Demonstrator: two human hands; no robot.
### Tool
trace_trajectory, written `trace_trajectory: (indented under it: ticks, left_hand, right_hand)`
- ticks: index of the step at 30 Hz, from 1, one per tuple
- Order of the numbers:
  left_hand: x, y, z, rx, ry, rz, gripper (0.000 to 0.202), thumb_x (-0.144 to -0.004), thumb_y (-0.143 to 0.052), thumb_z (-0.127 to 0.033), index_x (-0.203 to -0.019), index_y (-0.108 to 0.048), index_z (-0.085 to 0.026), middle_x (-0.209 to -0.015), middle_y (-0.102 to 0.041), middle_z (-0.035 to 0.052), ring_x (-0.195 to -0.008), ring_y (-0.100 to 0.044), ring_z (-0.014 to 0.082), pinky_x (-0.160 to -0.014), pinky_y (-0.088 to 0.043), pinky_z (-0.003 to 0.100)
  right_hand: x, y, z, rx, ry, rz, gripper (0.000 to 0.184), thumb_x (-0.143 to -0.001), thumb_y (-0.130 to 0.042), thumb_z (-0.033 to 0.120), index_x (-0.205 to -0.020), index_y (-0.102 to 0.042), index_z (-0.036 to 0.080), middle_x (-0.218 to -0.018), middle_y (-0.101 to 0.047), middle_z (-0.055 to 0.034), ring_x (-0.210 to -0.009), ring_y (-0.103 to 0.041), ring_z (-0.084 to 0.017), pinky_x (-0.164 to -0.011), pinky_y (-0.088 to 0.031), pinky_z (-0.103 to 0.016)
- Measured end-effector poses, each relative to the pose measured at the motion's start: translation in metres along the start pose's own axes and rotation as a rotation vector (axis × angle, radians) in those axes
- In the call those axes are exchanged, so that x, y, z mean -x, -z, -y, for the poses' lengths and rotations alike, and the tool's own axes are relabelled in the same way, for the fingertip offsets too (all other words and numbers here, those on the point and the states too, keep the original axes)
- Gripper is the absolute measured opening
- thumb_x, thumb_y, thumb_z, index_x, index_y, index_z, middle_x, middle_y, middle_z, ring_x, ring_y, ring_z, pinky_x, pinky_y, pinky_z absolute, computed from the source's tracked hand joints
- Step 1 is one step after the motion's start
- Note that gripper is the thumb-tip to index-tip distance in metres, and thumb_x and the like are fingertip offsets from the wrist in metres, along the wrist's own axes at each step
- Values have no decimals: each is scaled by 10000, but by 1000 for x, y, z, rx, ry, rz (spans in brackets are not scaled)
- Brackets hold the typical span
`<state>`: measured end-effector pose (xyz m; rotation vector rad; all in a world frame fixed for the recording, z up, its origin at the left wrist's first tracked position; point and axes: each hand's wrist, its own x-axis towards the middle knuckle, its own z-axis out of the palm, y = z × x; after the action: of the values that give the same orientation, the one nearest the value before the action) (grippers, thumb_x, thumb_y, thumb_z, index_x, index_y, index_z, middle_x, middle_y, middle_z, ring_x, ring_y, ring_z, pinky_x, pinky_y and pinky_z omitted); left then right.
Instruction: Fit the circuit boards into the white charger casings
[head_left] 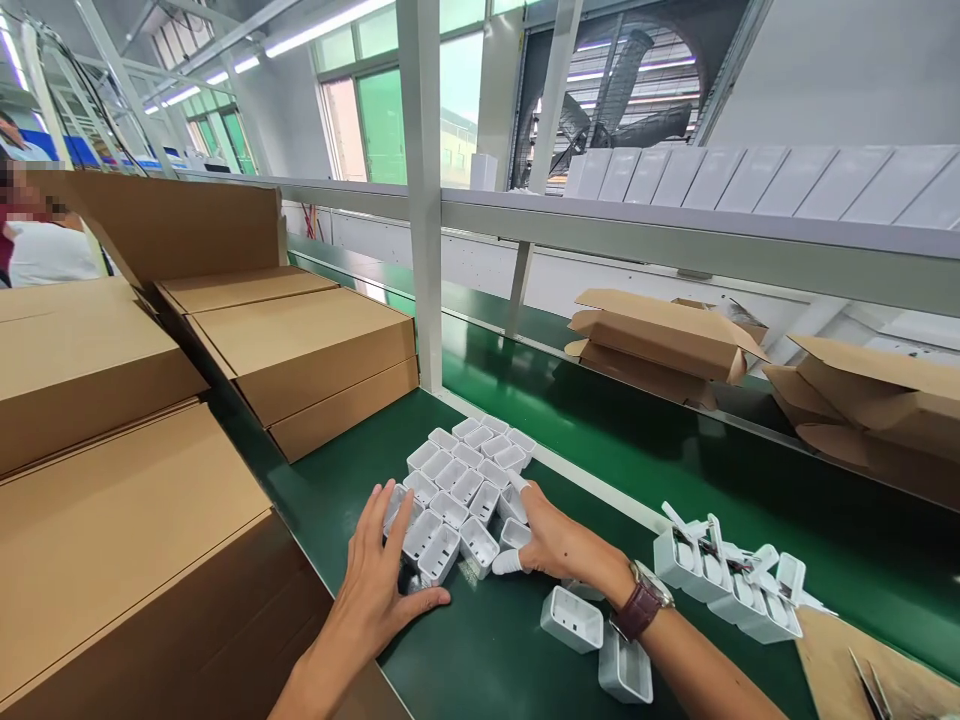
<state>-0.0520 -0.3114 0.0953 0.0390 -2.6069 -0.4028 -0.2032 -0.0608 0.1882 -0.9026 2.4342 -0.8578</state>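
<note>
Many small white plastic boxes (466,487), open at the top, stand close together in a block on the green work surface (457,665). At the block's left side, my left hand (382,575) is open, fingers stretched along the outer boxes and thumb apart near the front. My right hand (551,530) is at the right side, with white covers on its thumb and a finger. Those two digits are spread around a white box (514,534), without a visible grip. Loose white boxes (572,619) lie under and beside my right forearm.
A row of white boxes with parts sticking out (724,585) stands at right, near tweezers (870,685) on brown cardboard. Cardboard cartons (322,340) are stacked at left. A metal post (424,200) rises beyond the block. Open cartons (667,335) stand past the green belt (600,410).
</note>
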Motion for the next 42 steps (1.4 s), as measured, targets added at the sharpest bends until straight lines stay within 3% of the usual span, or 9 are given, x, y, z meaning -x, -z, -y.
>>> trace_trajectory:
  ticks: [5,9,14,19,22,27,32,36,42]
  left_hand:
    - [2,18,5,-14,6,-56,1161,-811,-794,-624,-1675,-71,-342,-1715,-196,228,-1544,-256,542,-1088,-442,709]
    - [6,44,-3,98,-16,-131,889,-922,-719,-528,-1647,-229,-369,-1686,-291,169,-1510,-365,464,-1137,-433,678]
    - [-4,48,-38,206,-245,-160,649,-959,-718,-377,-1546,-444,-336,-1511,-538,131,-1414,-502,368,-1123,-507,546]
    - [-18,32,-79,270,-428,-25,401,-1021,-626,-299,-1415,-565,-254,-1481,-585,143,-1430,-500,332,-1126,-516,518]
    - [-26,37,-83,264,-447,-24,360,-1025,-616,-269,-1383,-584,-249,-1461,-608,140,-1432,-504,328,-1114,-526,516]
    - [-47,70,-53,185,-422,-162,294,-1002,-647,-240,-1295,-643,-254,-1380,-652,118,-1329,-594,299,-1096,-538,495]
    - [-94,102,-16,151,-262,-257,227,-998,-648,-325,-1210,-687,-254,-1307,-694,81,-1192,-676,247,-1043,-569,427]
    - [-151,92,-14,110,-158,113,383,-1033,-506,-440,-1303,-648,-208,-1361,-687,110,-1257,-650,265,-1044,-560,415]
    - [-233,27,-46,14,-186,458,353,-1010,-582,-358,-1292,-672,-166,-1372,-688,120,-1292,-633,281,-1104,-505,412]
  right_hand:
    - [30,25,1,12,2,11,887,-704,-847,425,-1487,-491,211,-1641,-361,-171,-1430,-469,-396,-1111,-477,-506]
    - [95,41,-29,43,-99,14,1116,-712,-837,366,-1658,-245,330,-1709,-269,-136,-1417,-510,-398,-1036,-552,-463]
    - [143,15,-69,21,-135,-66,1301,-608,-918,336,-1679,-180,302,-1717,-247,-154,-1456,-455,-443,-1070,-538,-486]
    - [113,-23,-57,-131,-99,-82,1178,-778,-798,344,-1684,-46,298,-1716,-218,-133,-1461,-457,-327,-1186,-433,-478]
    - [90,-32,-35,-165,-24,-128,1094,-842,-742,360,-1682,-48,258,-1702,-222,-133,-1482,-423,-295,-1222,-387,-454]
    - [79,-26,-31,-225,-28,-164,982,-884,-699,492,-1667,-148,273,-1648,-319,-158,-1094,-664,-252,-958,-601,-411]
    - [75,-22,-70,-194,35,-331,571,-1009,-418,467,-1513,-448,198,-1340,-623,-163,-683,-620,-178,-771,-621,-438]
    - [68,-34,-87,-253,22,-465,497,-1015,-368,469,-1365,-568,179,-1287,-662,-157,-836,-687,-223,-814,-625,-424]
    - [73,-45,-80,-177,93,-471,442,-1045,-374,418,-1395,-559,222,-1324,-647,-133,-798,-682,-205,-872,-623,-429]
